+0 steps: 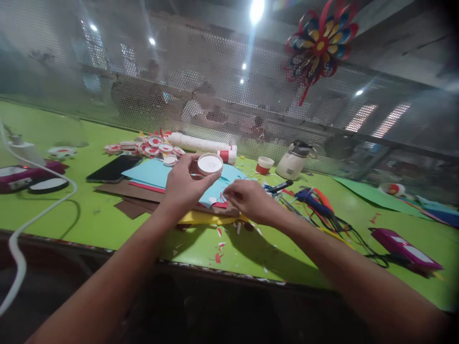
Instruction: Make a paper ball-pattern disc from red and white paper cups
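Left hand (182, 184): grip closed around a small white-faced round cup (210, 164), raised just above the blue paper sheet (158, 173). Right hand (247, 199): fingertips pinched low over a red-and-white paper scrap (223, 197) (actual hold unclear). A pile of finished red-white discs (150, 145) lies at the back of the green tabletop (89, 215); the held piece appears undecorated, trimmings scattered.
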Motion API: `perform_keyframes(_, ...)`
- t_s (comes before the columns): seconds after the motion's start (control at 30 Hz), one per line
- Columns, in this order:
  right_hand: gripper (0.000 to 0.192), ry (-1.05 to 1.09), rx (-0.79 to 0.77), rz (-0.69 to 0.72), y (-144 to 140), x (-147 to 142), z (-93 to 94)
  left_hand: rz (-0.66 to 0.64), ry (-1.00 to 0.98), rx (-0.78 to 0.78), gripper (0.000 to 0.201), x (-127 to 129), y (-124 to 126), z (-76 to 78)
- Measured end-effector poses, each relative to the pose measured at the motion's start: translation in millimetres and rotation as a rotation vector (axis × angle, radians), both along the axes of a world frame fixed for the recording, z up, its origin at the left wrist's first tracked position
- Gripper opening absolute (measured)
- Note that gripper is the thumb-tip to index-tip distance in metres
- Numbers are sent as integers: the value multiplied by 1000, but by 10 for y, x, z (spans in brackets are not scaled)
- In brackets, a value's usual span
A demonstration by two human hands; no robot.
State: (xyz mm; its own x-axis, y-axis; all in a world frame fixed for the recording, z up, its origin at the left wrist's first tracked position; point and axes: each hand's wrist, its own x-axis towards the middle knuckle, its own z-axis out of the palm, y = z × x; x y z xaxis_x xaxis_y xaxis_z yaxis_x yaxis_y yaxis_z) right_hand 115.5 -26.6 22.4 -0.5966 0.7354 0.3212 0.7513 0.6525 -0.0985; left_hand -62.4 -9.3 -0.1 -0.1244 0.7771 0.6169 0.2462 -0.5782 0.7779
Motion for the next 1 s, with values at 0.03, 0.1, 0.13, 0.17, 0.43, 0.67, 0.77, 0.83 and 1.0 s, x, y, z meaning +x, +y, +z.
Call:
perform_keyframes(0.03, 18, -35, -28, 14, 117, -116, -48, 3, -1, -9, 49, 0, -3, 6)
perform_keyframes(0.1, 17, -108, -76, 31, 303, -262, -133, 9, 0, -23, 46, 0, -19, 26)
perform_keyframes(0.13, 15, -143, -94, 40, 361, -300, -165, 9, 1, -27, 44, 1, -29, 38)
perform_keyframes(0.17, 13, -176, -110, 50, 395, -321, -190, 6, 5, -33, 44, 2, -40, 49)
perform_keyframes(0.43, 16, -215, -144, 77, 375, -290, -351, -42, 16, -33, 43, 18, -69, 39)
perform_keyframes(0.67, 18, -13, -171, 6, 316, -234, -249, -26, 22, -76, 47, 18, -73, 57)
perform_keyframes(0.77, 23, 112, -221, -41, 144, -61, -60, -62, 63, -106, 45, 25, -76, 42)
perform_keyframes(0.83, 27, 260, -341, -56, 6, 95, 48, -105, 111, -126, 44, 38, -81, 18)
perform_keyframes(1.0, 19, 792, -753, -7, -248, 421, 139, -284, 200, -248, 51, 103, -112, -21)
